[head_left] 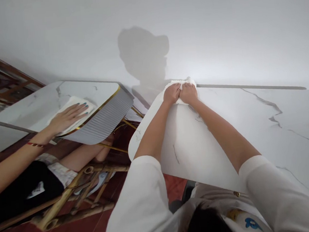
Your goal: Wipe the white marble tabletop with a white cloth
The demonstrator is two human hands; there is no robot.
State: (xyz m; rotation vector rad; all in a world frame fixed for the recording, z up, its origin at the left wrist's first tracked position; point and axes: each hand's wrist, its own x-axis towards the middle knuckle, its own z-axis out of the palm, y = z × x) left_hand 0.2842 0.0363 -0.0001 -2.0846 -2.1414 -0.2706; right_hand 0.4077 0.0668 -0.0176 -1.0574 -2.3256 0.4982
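A white cloth (pixel 190 80) lies bunched on the far left part of a white marble-patterned table (pixel 236 123), close to the wall. My left hand (pixel 172 93) and my right hand (pixel 188 93) rest side by side on it, thumbs nearly touching. Both hands have their fingers curled and pressed onto the cloth, with both arms stretched forward across the tabletop. Part of the cloth is hidden under my hands and shows around their edges.
On the left, a co-worker's hand (pixel 69 116) lies flat on another white cloth (pixel 76 100), on a second marble-patterned table (pixel 35 108) with a ribbed grey side. Below is a bamboo chair (pixel 80 191). A white wall (pixel 231 33) stands behind both tables.
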